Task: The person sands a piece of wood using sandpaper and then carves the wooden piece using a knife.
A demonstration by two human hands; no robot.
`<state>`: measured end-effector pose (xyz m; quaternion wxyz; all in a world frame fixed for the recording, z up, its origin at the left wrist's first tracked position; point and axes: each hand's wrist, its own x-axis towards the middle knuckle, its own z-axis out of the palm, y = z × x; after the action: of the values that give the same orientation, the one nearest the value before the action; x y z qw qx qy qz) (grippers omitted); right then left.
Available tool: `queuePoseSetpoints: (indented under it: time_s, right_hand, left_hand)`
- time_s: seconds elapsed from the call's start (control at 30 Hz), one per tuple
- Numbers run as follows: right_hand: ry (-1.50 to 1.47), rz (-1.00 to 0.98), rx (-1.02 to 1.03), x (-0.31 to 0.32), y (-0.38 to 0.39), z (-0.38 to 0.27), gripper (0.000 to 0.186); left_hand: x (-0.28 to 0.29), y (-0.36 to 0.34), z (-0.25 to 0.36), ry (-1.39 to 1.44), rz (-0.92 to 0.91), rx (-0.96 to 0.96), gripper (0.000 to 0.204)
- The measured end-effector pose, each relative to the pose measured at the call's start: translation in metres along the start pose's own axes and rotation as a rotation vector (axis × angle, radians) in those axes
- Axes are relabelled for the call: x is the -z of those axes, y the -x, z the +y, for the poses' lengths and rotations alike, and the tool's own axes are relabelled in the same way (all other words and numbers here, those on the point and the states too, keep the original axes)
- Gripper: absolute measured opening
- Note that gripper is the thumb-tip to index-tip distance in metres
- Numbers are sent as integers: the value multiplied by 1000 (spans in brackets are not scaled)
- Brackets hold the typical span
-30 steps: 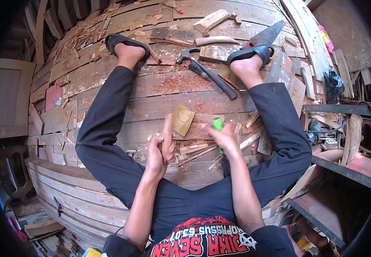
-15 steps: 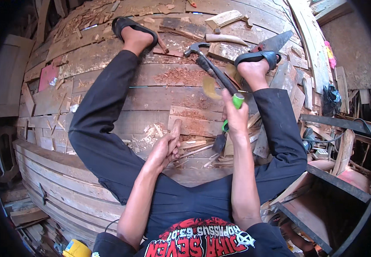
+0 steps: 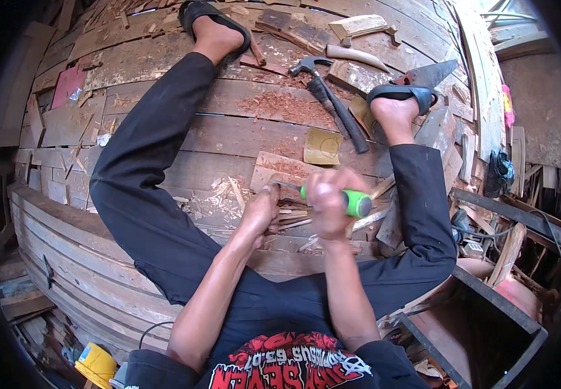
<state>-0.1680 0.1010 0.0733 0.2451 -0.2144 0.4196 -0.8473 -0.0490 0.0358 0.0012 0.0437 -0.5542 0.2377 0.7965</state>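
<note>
My left hand (image 3: pixel 260 214) is closed around a narrow wooden piece (image 3: pixel 271 188), low between my legs. My right hand (image 3: pixel 330 201), slightly blurred, grips a green-and-black-handled tool (image 3: pixel 357 203), its thin metal end pointing left toward the top of that piece; whether they touch I cannot tell. Beyond my hands lie a board (image 3: pixel 262 168) with shavings on it, a tan sandpaper sheet (image 3: pixel 322 148), a claw hammer (image 3: pixel 348 126) and more dark-handled tools (image 3: pixel 320 91).
My sandalled feet frame scattered wood offcuts (image 3: pixel 358 27) and a handsaw (image 3: pixel 435 72). Stacked planks (image 3: pixel 80 253) run along the left. At right are a metal-framed box (image 3: pixel 473 327), cords and leaning boards (image 3: pixel 517 162). A yellow container (image 3: pixel 94 365) sits lower left.
The sandpaper that was by my hands now lies farther away. My right hand rose with the green-handled tool, then came back left and down toward the wooden piece. The view has shifted slightly.
</note>
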Motion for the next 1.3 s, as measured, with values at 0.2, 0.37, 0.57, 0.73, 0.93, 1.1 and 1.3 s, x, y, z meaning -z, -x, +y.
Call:
queuePoseSetpoints:
  time_s: [0.2,0.37,0.57,0.73,0.93,1.1,1.3]
  right_hand:
    - [80,-51,30,-3,3,-10,30]
    - [22,-108,14,-9,15,9,28]
    - [76,-208,92,-18,8,-10,30]
    - [234,-139,55,-7,19,17,30]
    - [128,-187,87,-3,25,19,29]
    - [73,-101,104,-7,11,8,27]
    - [280,-167,93,12,11,37,25]
  left_hand:
    - [-10,1,3,-49,-5,6,34]
    - [2,9,5,32,65,-23,35]
    - [-6,4,10,37,36,-4,40]
    - [-8,7,9,58,64,7,41]
    - [-7,1,3,44,84,-11,33]
    - [-3,4,9,-43,63,-36,34]
    - [-5,3,3,-82,48,-12,35]
